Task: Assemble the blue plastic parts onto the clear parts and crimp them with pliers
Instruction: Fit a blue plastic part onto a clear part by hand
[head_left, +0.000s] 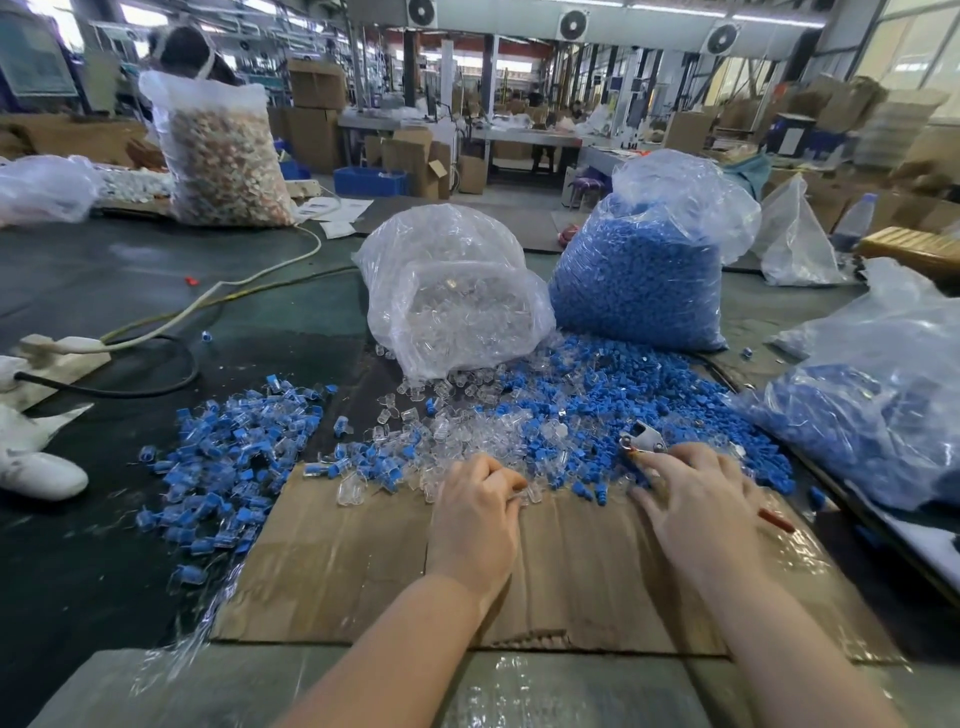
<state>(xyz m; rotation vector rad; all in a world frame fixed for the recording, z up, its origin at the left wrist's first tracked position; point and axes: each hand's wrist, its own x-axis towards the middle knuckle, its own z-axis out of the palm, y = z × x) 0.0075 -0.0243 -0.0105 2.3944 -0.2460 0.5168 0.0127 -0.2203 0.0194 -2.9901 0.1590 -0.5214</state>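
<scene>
My left hand (475, 512) rests on the cardboard sheet (363, 571), its curled fingers pinching a clear part (524, 496) at the edge of the loose clear parts (467, 441). My right hand (696, 499) holds pliers (641, 441); the metal jaws stick out past my fingers and a red handle tip (776, 519) shows behind the hand. Its fingertips reach into the heap of loose blue parts (597, 410). A pile of assembled blue-and-clear pieces (228, 452) lies to the left.
A bag of clear parts (452, 291) and a bag of blue parts (644, 270) stand behind the heaps. Another bag with blue pieces (872, 395) lies at the right. White cables (208, 301) cross the dark table on the left. A tall bag (223, 150) stands far left.
</scene>
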